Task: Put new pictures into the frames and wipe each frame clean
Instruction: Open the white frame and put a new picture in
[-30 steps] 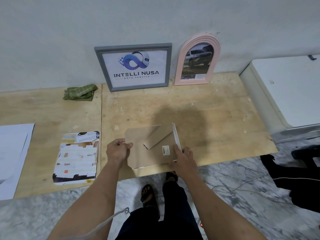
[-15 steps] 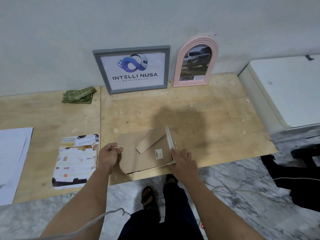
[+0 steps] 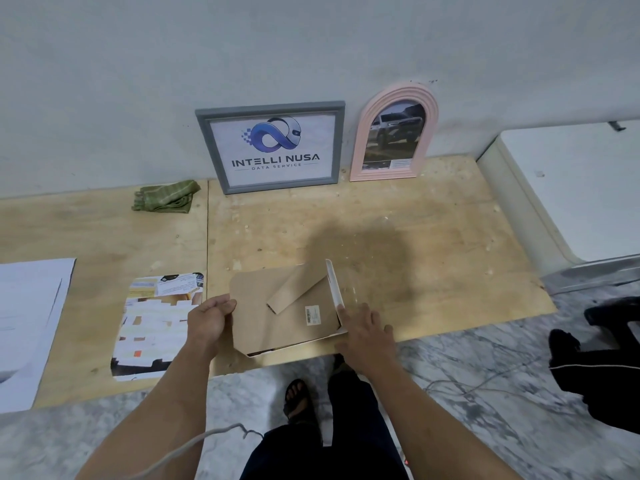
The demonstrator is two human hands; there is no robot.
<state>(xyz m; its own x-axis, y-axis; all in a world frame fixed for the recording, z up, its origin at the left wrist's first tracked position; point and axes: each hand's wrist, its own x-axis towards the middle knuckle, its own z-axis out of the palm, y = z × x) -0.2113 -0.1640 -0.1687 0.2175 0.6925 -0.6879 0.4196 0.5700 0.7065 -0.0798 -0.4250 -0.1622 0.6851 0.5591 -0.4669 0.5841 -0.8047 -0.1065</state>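
Observation:
A white frame lies face down near the front edge of the plywood table. Its brown backing board with a folded stand and a barcode sticker faces up. My left hand pinches the board's left edge and lifts it a little. My right hand rests with fingers spread on the frame's white right rim. A grey frame with a blue logo print and a pink arched frame with a car photo lean on the wall. A folded green cloth lies at the back left.
A printed picture lies flat left of the frame. White paper sheets cover the table's left end. A white appliance stands at the right. A dark bag and cables lie on the marble floor.
The frame with its backing board has shifted slightly left, and my left hand has taken hold of the board's left edge. My right hand stays at the right rim.

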